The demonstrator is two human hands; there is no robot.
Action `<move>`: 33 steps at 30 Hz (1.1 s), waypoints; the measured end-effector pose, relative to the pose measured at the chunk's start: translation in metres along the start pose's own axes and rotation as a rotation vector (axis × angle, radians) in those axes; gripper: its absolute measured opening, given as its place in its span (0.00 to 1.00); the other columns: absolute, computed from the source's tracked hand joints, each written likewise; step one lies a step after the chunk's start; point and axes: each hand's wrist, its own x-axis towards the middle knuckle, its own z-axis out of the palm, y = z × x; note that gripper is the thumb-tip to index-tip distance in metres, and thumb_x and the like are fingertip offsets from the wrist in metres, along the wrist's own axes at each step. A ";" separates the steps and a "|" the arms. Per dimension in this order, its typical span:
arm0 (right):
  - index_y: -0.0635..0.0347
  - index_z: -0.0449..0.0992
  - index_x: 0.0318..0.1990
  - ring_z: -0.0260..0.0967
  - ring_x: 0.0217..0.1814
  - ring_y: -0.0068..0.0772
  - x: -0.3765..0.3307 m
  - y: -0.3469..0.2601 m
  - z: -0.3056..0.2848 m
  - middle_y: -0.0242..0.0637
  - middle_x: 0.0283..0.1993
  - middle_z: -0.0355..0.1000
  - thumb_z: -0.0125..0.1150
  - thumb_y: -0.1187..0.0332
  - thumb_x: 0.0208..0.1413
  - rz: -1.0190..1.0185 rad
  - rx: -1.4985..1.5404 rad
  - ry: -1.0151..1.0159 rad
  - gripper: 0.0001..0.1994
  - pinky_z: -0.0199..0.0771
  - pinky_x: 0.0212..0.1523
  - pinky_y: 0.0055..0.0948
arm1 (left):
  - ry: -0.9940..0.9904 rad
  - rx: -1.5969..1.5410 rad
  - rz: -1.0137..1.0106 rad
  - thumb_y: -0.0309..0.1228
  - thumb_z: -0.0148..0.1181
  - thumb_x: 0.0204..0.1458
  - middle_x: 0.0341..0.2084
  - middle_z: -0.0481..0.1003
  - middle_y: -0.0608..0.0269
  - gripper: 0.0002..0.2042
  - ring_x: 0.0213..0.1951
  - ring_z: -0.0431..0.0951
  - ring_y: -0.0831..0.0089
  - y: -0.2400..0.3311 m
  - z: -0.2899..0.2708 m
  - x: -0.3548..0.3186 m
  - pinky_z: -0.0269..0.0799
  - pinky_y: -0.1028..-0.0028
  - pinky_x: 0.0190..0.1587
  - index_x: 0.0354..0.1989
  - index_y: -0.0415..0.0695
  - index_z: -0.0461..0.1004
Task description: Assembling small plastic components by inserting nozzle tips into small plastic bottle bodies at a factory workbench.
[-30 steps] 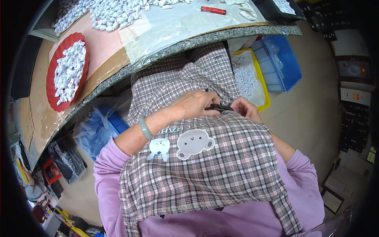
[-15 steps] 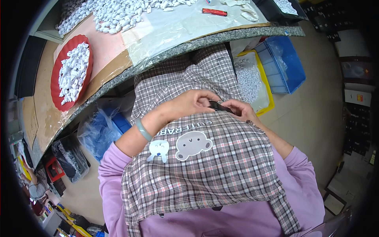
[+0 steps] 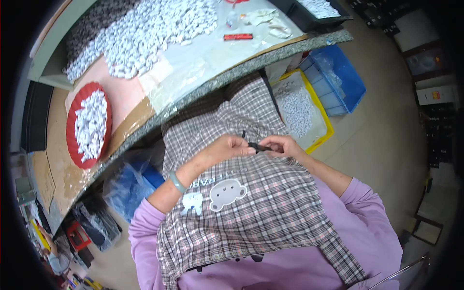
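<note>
In front of my waist, both hands are closed on a narrow black strap (image 3: 256,146) that looks like fabric. My left hand (image 3: 227,149) pinches one side of it between thumb and fingers, and a short black end pokes up beside those fingertips. From the other side my right hand (image 3: 281,145) grips the strap with curled fingers. Part of the strap is hidden by the fingers. Beneath the hands lies a plaid apron (image 3: 261,203) with cartoon animal faces printed on its front. A pale bangle (image 3: 177,181) circles my left wrist.
A stone-edged worktable (image 3: 217,71) bears a heap of small white pieces (image 3: 159,36), a red scalloped tray (image 3: 72,130) of more pieces and a red stick-shaped item (image 3: 238,36). To the right are a yellow-rimmed tray (image 3: 323,116) and a blue crate (image 3: 355,89). Bagged goods (image 3: 128,191) stand left.
The view has shifted, with more of the table showing. My fingers have changed their hold on the black strap, and a short end of it now sticks up beside my left hand.
</note>
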 end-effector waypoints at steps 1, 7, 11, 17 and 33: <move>0.64 0.74 0.41 0.69 0.35 0.12 0.002 0.006 0.000 0.28 0.34 0.74 0.62 0.78 0.52 -0.030 0.028 0.009 0.09 0.68 0.35 0.15 | 0.011 0.012 -0.024 0.40 0.62 0.54 0.16 0.64 0.79 0.13 0.21 0.57 0.88 0.001 0.001 -0.001 0.53 0.80 0.24 0.27 0.43 0.76; 0.64 0.75 0.36 0.66 0.29 0.10 0.003 0.014 0.003 0.26 0.28 0.73 0.65 0.76 0.51 -0.087 -0.084 0.072 0.06 0.65 0.29 0.14 | 0.005 -0.003 0.071 0.39 0.62 0.53 0.16 0.63 0.78 0.12 0.21 0.57 0.88 -0.001 0.003 -0.010 0.53 0.81 0.23 0.28 0.43 0.76; 0.63 0.75 0.35 0.66 0.29 0.10 0.004 0.012 0.001 0.27 0.29 0.73 0.65 0.76 0.50 -0.118 -0.078 0.043 0.06 0.66 0.29 0.12 | -0.046 -0.068 0.104 0.35 0.61 0.55 0.18 0.62 0.79 0.10 0.22 0.56 0.88 -0.010 0.002 -0.011 0.53 0.81 0.23 0.30 0.42 0.73; 0.62 0.76 0.38 0.64 0.29 0.08 0.001 0.002 0.004 0.24 0.30 0.72 0.62 0.77 0.52 -0.098 -0.161 0.076 0.06 0.63 0.28 0.11 | 0.012 0.010 0.133 0.34 0.60 0.55 0.18 0.60 0.78 0.11 0.23 0.56 0.88 -0.015 0.002 -0.005 0.54 0.81 0.25 0.26 0.40 0.71; 0.61 0.78 0.38 0.61 0.23 0.09 0.019 0.003 0.002 0.24 0.26 0.71 0.67 0.74 0.48 -0.102 -0.165 0.140 0.09 0.59 0.23 0.15 | 0.263 0.334 0.218 0.34 0.63 0.47 0.29 0.79 0.60 0.14 0.29 0.79 0.72 0.022 -0.001 -0.006 0.74 0.74 0.29 0.41 0.42 0.78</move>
